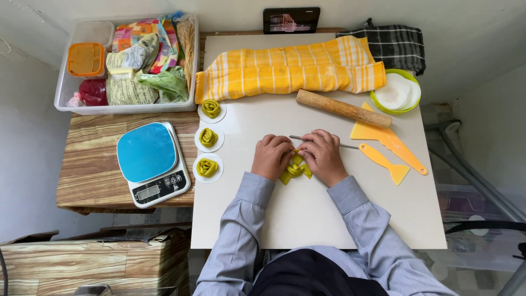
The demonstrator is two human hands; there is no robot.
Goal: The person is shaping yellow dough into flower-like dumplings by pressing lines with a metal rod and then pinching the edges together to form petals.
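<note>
Left grip (pixel 271 156) and right grip (pixel 323 156) knuckles-up, pinching yellow dough (pixel 295 169)

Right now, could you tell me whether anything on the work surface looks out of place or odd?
Nothing stands out. Both hands, left hand and right hand, pinch the yellow-green dough piece on the white board. Three finished dough rolls sit neatly on paper rounds, and the rolling pin lies flat.

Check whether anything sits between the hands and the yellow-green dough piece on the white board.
Nothing visible does. The left hand and right hand both already touch the folded yellow-green dough piece; the thin metal rod lies behind them.
</note>
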